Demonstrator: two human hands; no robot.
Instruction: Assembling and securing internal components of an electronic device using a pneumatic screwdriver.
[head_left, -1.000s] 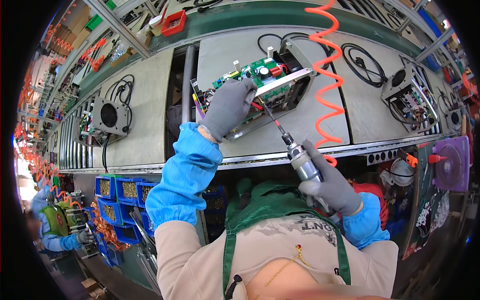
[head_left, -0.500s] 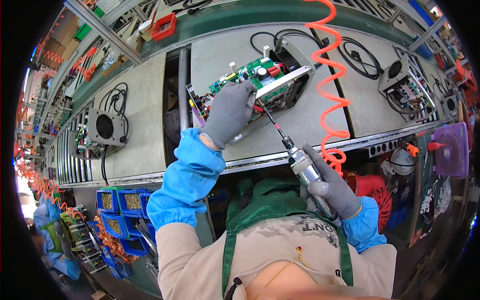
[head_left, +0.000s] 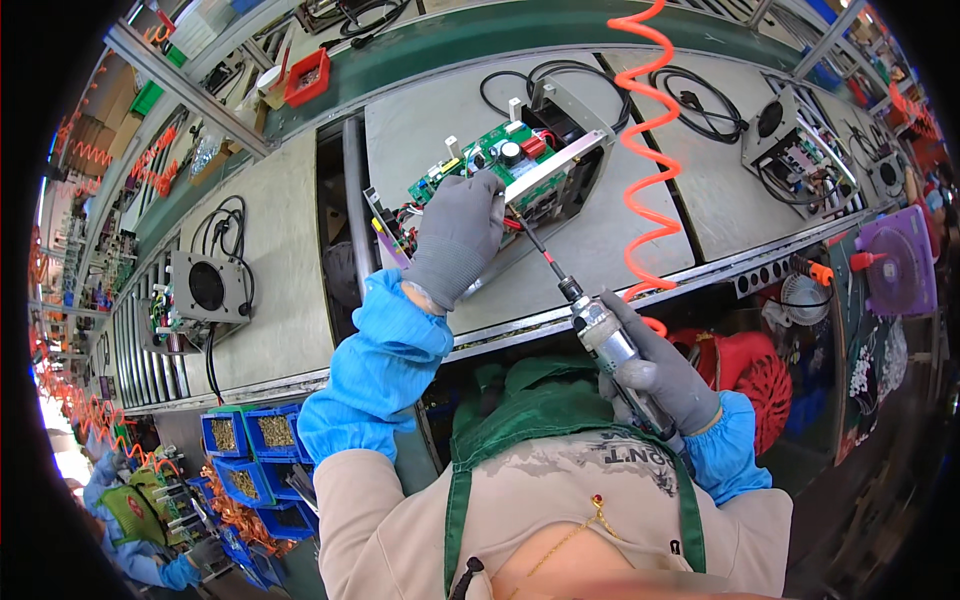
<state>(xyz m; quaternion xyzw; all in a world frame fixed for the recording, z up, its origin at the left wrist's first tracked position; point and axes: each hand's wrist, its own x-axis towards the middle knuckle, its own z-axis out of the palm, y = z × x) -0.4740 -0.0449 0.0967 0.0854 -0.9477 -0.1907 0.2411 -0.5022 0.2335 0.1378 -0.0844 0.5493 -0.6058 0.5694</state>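
A metal-framed device (head_left: 590, 165) with a green circuit board (head_left: 470, 165) sits tilted on the workbench in front of me. In a grey glove, my left hand (head_left: 462, 228) has its fingers pinched together at the edge of the frame's pale bar. What lies between the fingertips is hidden. My right hand (head_left: 665, 375), also gloved, is wrapped round a silver power screwdriver (head_left: 603, 335). Its long bit (head_left: 540, 248) points up and left, its tip beside my left fingertips at the device.
An orange coiled hose (head_left: 655, 165) hangs right of the device. Similar fan units stand on the bench, one at left (head_left: 208, 285) and one at right (head_left: 790, 150). Blue bins (head_left: 272, 430) of small metal parts hang below the bench. A co-worker (head_left: 140, 515) is at the lower left.
The view has shifted slightly. Both hands keep nearly the same pose, with the bit's tip still beside my left fingers. The co-worker's arm at lower left has moved.
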